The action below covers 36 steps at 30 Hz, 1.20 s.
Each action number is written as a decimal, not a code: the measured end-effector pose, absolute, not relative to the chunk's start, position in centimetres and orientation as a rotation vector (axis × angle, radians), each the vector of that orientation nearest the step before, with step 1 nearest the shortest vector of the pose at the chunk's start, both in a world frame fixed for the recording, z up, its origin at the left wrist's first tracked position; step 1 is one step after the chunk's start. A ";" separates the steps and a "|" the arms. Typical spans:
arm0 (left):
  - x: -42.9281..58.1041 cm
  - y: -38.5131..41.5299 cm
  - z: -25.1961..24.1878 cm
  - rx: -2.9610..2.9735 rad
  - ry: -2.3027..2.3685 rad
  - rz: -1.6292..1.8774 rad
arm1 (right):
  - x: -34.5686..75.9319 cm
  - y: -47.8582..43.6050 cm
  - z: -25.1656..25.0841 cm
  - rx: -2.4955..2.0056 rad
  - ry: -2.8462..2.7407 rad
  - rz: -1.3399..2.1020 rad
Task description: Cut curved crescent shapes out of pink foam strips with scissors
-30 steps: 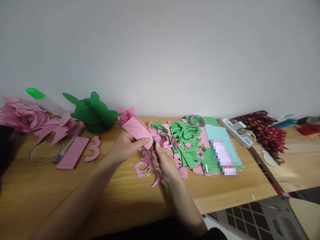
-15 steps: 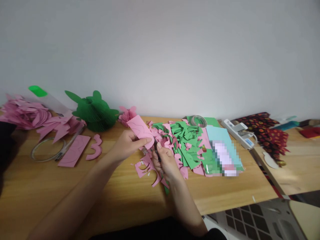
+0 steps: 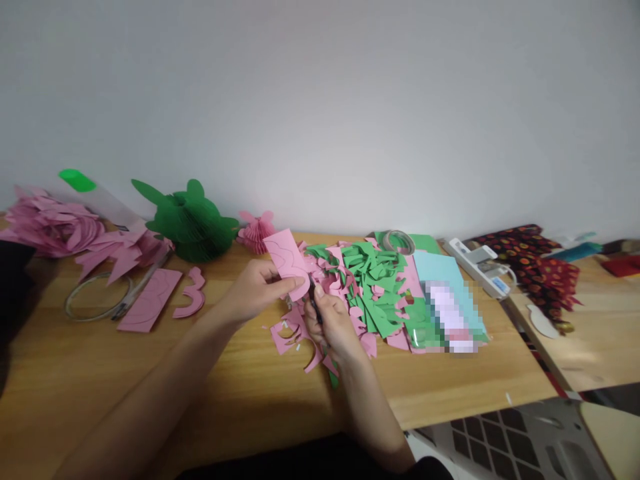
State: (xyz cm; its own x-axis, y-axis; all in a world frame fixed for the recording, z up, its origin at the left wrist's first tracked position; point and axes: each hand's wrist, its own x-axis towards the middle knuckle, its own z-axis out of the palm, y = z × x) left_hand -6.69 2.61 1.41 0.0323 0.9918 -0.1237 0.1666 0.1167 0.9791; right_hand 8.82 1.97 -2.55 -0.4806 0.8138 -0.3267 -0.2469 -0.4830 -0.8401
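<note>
Between its thumb and fingers my left hand (image 3: 257,288) grips a pink paper strip (image 3: 285,255) with curved outlines drawn on it. My right hand (image 3: 330,319) is closed round dark-handled scissors (image 3: 313,297), whose blades meet the strip's near right edge; most of the handles are hidden by the fingers. Beneath and beyond both hands spreads a heap of green paper scraps (image 3: 375,293) mixed with pink paper scraps (image 3: 290,337). Left of my left forearm lie a second marked pink strip (image 3: 151,300) and a cut-out wavy pink piece (image 3: 191,293).
Along the wall stand a green honeycomb paper figure (image 3: 194,223), a small pink one (image 3: 257,232) and a pile of pink paper (image 3: 50,223). To the right are a tape roll (image 3: 399,242), light blue paper (image 3: 440,267), a power strip (image 3: 477,267) and dark patterned cloth (image 3: 525,260).
My left hand has turned the pink strip slightly, so its far end points more upright and sits further right. The scissors stay at the strip's edge.
</note>
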 end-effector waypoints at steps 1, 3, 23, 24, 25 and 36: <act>-6.7 2.6 1.4 1.259 1.350 1.010 | 8.8 2.0 -2.6 -0.973 -0.977 2.014; -6.7 2.6 1.4 1.261 1.354 1.010 | 8.9 1.9 -2.6 -0.958 -0.971 2.017; -6.7 2.6 2.0 1.265 1.354 1.030 | 8.9 2.0 -2.5 -1.005 -0.996 2.019; -6.7 2.6 2.0 1.269 1.348 1.018 | 8.9 2.0 -2.4 -1.008 -1.002 2.020; -6.7 2.6 2.0 1.273 1.341 1.005 | 8.9 2.0 -2.4 -1.009 -1.006 2.020; -6.8 2.6 2.5 1.275 1.317 0.964 | 9.2 2.0 -2.6 -0.983 -1.008 2.014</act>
State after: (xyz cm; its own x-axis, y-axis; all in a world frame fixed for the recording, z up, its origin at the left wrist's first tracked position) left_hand -6.75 2.59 2.45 0.0811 0.9876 -0.1341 0.1710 0.1187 0.9781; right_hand 9.18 2.02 -2.63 -0.4913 0.8091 -0.3225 -0.2266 -0.4763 -0.8496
